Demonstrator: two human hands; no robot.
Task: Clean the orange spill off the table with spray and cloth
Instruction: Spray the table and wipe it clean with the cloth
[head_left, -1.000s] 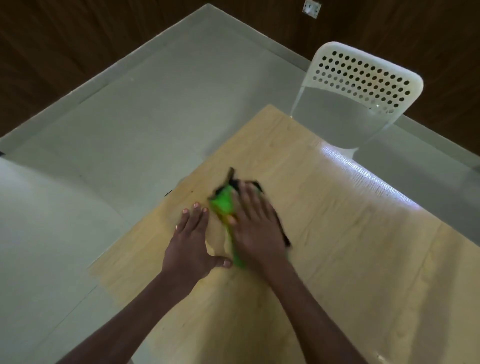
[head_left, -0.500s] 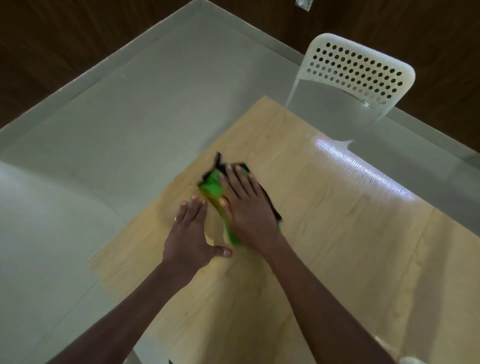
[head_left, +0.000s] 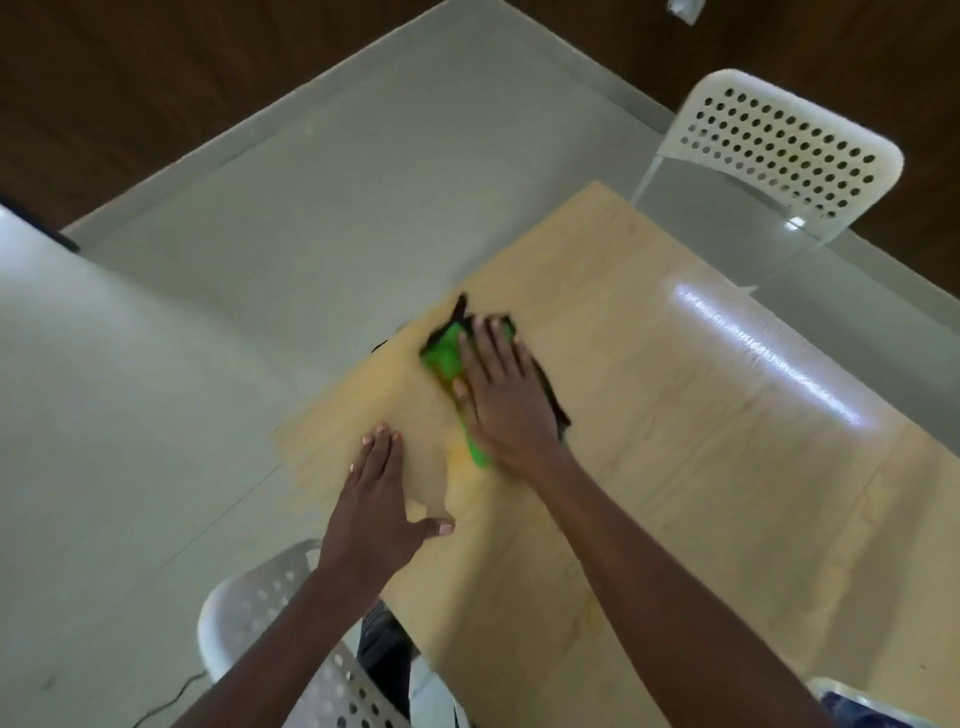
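A green and black cloth (head_left: 445, 352) lies on the light wooden table (head_left: 675, 467) near its left edge. My right hand (head_left: 506, 395) presses flat on the cloth with straight fingers. A faint orange smear (head_left: 460, 460) shows on the wood just below the cloth's near end. My left hand (head_left: 376, 499) rests flat on the table beside the smear, fingers straight, thumb spread. No spray bottle shows in this view.
A white perforated chair (head_left: 779, 145) stands at the table's far end. Another white perforated chair (head_left: 291, 639) sits below my left arm at the near side. Grey floor (head_left: 260, 260) runs along the table's left edge. A pale object (head_left: 857, 699) peeks in at the bottom right.
My right hand has slid the cloth away from me across the table. The view has tilted down, bringing the near chair into sight. My left hand stays flat on the wood.
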